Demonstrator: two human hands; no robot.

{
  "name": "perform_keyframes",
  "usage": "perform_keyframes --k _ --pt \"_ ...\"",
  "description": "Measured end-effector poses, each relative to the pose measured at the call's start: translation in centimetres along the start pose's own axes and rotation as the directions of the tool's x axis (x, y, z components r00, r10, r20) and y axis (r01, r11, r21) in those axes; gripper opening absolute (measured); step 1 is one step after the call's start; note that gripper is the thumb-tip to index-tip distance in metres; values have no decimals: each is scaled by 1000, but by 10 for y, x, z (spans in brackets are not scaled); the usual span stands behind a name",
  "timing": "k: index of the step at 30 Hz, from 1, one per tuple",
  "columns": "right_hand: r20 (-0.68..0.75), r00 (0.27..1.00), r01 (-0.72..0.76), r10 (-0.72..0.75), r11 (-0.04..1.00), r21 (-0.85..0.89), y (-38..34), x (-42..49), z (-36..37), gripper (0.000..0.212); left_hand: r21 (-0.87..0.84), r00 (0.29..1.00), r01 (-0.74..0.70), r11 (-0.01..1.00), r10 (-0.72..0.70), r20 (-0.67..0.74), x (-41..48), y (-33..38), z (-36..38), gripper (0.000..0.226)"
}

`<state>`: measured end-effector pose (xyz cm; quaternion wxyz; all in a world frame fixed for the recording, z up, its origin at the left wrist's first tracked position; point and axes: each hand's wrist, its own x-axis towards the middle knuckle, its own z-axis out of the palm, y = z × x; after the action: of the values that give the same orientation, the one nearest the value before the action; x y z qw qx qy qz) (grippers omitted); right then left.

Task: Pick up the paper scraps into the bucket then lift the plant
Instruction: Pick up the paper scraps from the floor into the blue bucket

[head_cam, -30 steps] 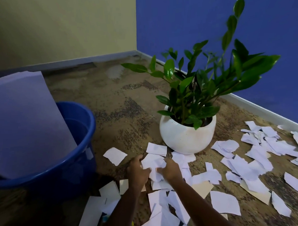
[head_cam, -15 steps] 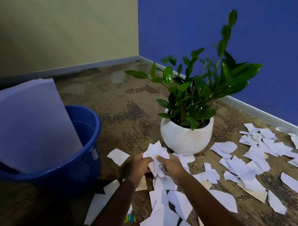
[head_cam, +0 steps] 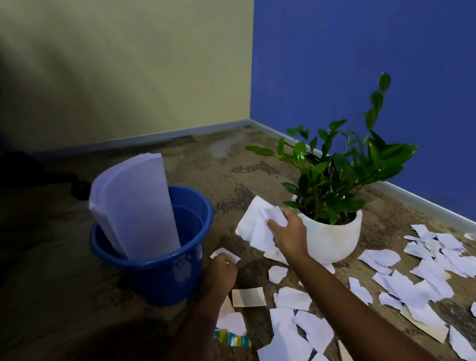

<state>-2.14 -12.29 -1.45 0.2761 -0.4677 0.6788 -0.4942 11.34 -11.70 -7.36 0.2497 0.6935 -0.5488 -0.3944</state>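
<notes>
My right hand (head_cam: 288, 232) holds a bunch of white paper scraps (head_cam: 256, 223) in the air, between the blue bucket (head_cam: 164, 268) and the plant. My left hand (head_cam: 220, 272) is low on the floor beside the bucket, fingers pinched on a single white scrap (head_cam: 224, 253). The bucket stands on the carpet with a large curled sheet of paper (head_cam: 135, 204) standing in it. The green plant (head_cam: 340, 170) grows in a round white pot (head_cam: 332, 240) just behind my right hand. Several more white scraps (head_cam: 413, 284) lie scattered over the floor to the right and near me.
A tan scrap (head_cam: 248, 297) and a small coloured wrapper (head_cam: 232, 341) lie near my left forearm. The blue wall (head_cam: 362, 65) and yellow wall (head_cam: 117, 62) meet in a corner behind. A dark object (head_cam: 18, 168) sits at the far left.
Both hands had gathered scraps together on the floor. Now my right hand has lifted the bunch up and left toward the bucket, and my left hand has dropped to a scrap by the bucket.
</notes>
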Motion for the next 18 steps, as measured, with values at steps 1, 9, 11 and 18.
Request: perform_keyframes --k 1,9,11,18 --pt "-27 997 69 -69 998 4 -14 -4 4 38 90 1000 -25 996 25 -3 -2 -6 -5 28" --pt "118 785 615 -608 788 -34 -80 -37 54 21 556 982 -127 822 26 185 0 -39 -12 51" --pt "178 731 676 -658 735 -59 -83 -43 71 22 540 970 -109 835 -29 241 2 -42 -9 58" --pt "521 700 610 -489 788 -80 -67 -38 92 49 726 931 -232 648 -69 359 -5 -68 -6 81"
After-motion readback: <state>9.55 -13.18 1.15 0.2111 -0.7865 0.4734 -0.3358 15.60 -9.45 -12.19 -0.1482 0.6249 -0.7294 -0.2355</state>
